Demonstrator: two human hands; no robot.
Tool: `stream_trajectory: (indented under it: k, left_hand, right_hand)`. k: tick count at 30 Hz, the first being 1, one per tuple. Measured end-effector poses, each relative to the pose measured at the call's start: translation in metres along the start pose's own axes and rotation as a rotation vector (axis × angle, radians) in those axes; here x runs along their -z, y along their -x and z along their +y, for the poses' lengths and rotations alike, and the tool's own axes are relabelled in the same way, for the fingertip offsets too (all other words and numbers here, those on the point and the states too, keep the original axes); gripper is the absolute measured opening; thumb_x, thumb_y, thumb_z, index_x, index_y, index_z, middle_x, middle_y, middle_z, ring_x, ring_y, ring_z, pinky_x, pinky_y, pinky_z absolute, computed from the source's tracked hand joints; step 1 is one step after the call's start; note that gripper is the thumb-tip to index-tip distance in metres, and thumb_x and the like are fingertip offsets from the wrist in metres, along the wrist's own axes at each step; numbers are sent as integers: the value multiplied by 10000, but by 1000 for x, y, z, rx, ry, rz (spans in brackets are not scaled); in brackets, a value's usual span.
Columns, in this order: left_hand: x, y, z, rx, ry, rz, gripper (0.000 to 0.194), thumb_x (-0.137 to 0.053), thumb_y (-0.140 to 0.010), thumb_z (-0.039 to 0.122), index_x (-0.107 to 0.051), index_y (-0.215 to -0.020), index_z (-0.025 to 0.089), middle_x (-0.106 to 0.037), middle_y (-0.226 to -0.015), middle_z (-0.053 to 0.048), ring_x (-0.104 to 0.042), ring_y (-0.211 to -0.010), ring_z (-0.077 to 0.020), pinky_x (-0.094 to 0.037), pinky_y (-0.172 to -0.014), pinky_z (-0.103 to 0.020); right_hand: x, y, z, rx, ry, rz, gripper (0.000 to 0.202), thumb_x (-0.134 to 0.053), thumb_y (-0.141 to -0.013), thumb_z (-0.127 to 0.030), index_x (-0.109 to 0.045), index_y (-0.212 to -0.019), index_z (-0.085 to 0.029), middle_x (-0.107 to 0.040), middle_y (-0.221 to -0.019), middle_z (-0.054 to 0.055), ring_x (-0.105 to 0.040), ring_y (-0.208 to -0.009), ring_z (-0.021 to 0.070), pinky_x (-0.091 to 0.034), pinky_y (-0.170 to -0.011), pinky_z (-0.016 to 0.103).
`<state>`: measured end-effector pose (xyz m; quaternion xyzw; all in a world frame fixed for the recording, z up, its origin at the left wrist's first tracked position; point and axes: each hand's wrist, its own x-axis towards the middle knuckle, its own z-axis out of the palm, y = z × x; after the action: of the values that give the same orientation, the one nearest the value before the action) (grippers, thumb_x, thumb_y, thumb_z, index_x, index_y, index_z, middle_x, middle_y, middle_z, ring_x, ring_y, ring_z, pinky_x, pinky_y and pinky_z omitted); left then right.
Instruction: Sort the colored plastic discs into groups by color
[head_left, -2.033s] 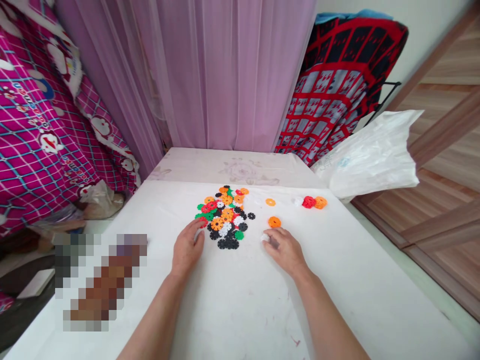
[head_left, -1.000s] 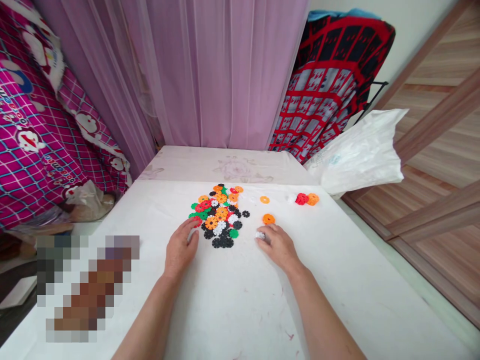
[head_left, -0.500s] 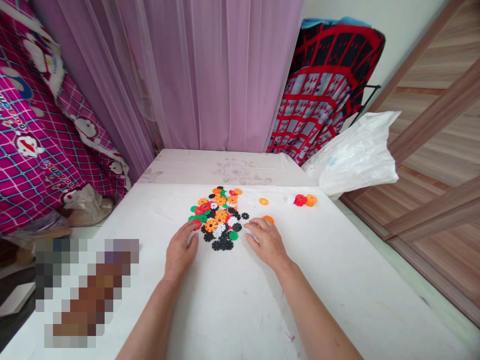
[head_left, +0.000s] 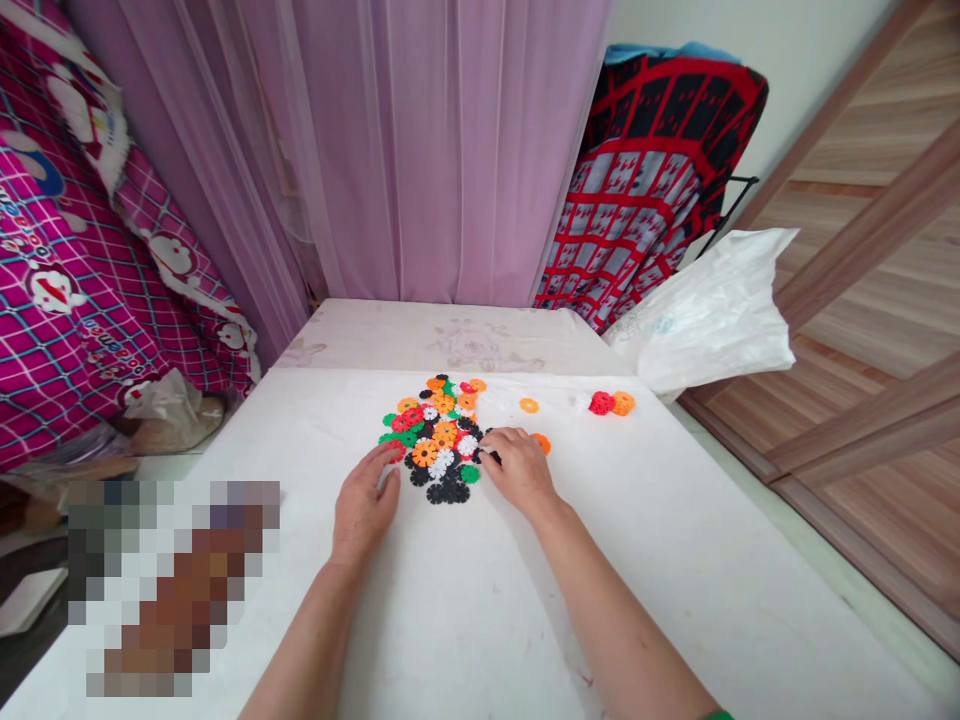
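Note:
A heap of flower-shaped plastic discs (head_left: 444, 434) in orange, red, green, black and white lies on the white-covered table (head_left: 450, 600). To its left, my left hand (head_left: 367, 503) rests with thumb and fingers apart, its fingertips at a red disc (head_left: 394, 452) on the heap's edge. My right hand (head_left: 519, 467) is at the right edge, fingers bent over black discs there; thumb and forefinger look apart. Whether they touch a disc is hard to make out. Close to the near side of the heap are a green disc (head_left: 469, 474) and several black discs (head_left: 448, 493).
An orange disc (head_left: 529, 405) lies apart, with another orange disc (head_left: 541, 443) beyond my right hand. Farther right is a small row of red discs (head_left: 601, 403) and orange discs (head_left: 622, 403). A white plastic bag (head_left: 709, 310) stands at the back right corner. A blurred patch covers the left side.
My right hand has moved left to the edge of the heap, its fingers now over the black discs. My left hand has stayed nearly still beside the red disc.

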<state>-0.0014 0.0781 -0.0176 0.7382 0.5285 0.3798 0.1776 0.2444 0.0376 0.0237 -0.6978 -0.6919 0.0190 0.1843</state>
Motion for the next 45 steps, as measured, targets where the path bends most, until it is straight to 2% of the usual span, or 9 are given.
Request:
stream_trajectory:
  k: [7,11,14,18,21,23,26,31,45]
  left_hand:
    - [2,0,2,5,-9,-12,337,-460,-882,319,-684,-1125,256,-651,-1289,-48,-625,-1163,-230,-493,-1020,-397]
    - [1,1,-1,0,-16,-11,347,-454,-886,333,-685,-1131,247,-647,-1295,-57,-620,-1170,-231,-482,-1034,-403]
    - [0,1,-2,-1,-13,-13,360,-439,-892,348,-685,-1133,243,-649,-1291,-60,-614,-1181,-229,-479,-1036,-401]
    - [-1,0,-2,-3,-11,-9,362,-438,-888,348,-686,-1131,245,-653,-1286,-56,-613,-1184,-222,-479,-1035,-388]
    - [-1,0,-3,-5,-23,-2,360,-444,-880,348,-693,-1119,245,-658,-1279,-56,-618,-1175,-229,-484,-1031,-394]
    - [-1,-1,-3,-3,-34,-1,361,-444,-877,351,-696,-1113,244,-662,-1273,-58,-623,-1168,-234,-492,-1022,-399]
    - [0,-1,-3,0,-47,-10,366,-436,-880,359,-695,-1109,240,-661,-1276,-59,-627,-1163,-236,-506,-1002,-397]
    - [2,-1,-4,-9,-59,-17,362,-438,-884,359,-689,-1116,240,-659,-1280,-56,-628,-1162,-231,-500,-1010,-388]
    - [1,0,-4,-7,-38,-14,363,-438,-884,364,-684,-1125,249,-652,-1288,-49,-611,-1186,-222,-482,-1030,-379]
  right_hand:
    - [-7,-27,-22,-84,61,-118,214,-582,-855,-254,-678,-1045,-235,-715,-1054,63,-576,-1015,247,-396,-815,343]
    - [-10,-30,-16,-84,25,-83,229,-597,-825,-244,-677,-1039,-230,-717,-1025,61,-587,-981,237,-408,-826,335]
    - [-5,-21,0,-109,-53,31,217,-593,-810,-240,-680,-1008,-238,-718,-973,41,-599,-936,216,-427,-828,320]
    - [5,10,37,-123,-150,187,166,-576,-793,-241,-689,-914,-250,-713,-960,21,-613,-911,198,-454,-833,317]
    - [7,38,59,-150,-179,239,141,-570,-791,-262,-684,-873,-255,-714,-945,18,-623,-903,202,-470,-825,329]
    - [5,51,66,-142,-184,252,134,-568,-793,-262,-678,-869,-261,-713,-947,16,-625,-914,202,-476,-830,334]
    - [-1,58,64,-81,-177,242,125,-572,-798,-238,-672,-869,-260,-710,-969,17,-620,-939,200,-475,-856,332]
    - [-5,55,56,-5,-136,216,124,-579,-802,-195,-671,-869,-247,-702,-962,28,-614,-926,196,-472,-837,315]
    - [-11,57,54,21,-118,184,123,-585,-804,-185,-671,-869,-244,-690,-975,31,-608,-918,193,-469,-843,318]
